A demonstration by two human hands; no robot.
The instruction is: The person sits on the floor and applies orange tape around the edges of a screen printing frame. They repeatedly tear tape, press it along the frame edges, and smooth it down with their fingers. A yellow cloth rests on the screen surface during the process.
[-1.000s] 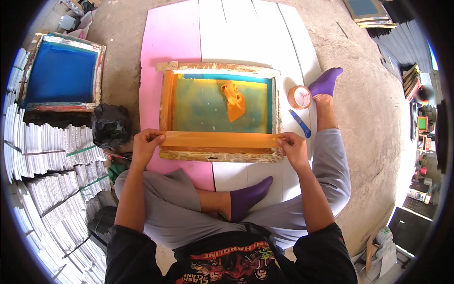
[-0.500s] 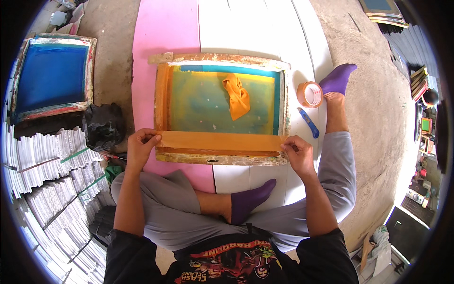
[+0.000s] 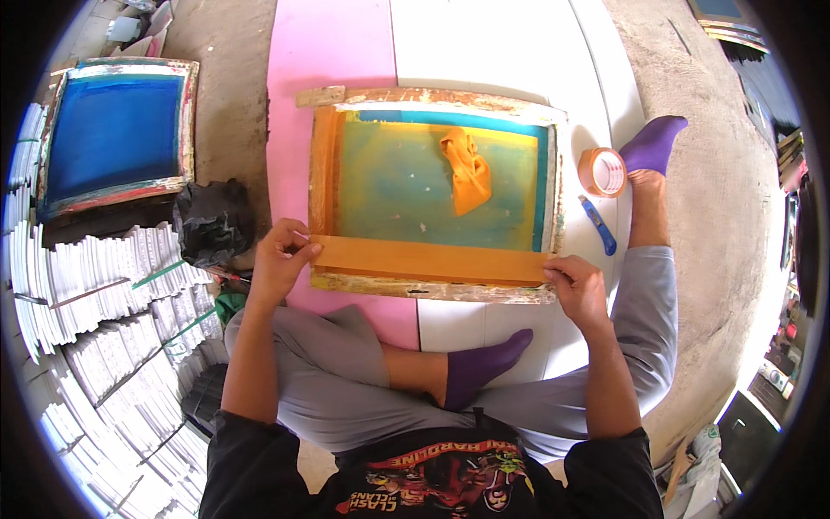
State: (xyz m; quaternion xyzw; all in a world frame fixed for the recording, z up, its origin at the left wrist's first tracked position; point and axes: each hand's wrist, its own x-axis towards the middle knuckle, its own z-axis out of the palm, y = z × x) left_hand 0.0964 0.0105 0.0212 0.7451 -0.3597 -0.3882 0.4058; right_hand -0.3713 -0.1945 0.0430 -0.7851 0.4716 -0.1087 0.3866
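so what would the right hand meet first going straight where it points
Beyond the orange tape strip it pinches, the right hand would probably meet the paint-stained wooden frame; depth is unclear.

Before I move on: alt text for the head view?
A person's left hand and right hand hold orange tape straight along the near side of a framed screen. A crumpled orange piece lies on it, a tape roll and blue cutter to its right.

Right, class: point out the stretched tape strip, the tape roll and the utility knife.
Tape strip (image 3: 432,260), head view: middle of its length.
Tape roll (image 3: 590,173), head view: orange outer side.
Utility knife (image 3: 598,227), head view: blue handle.
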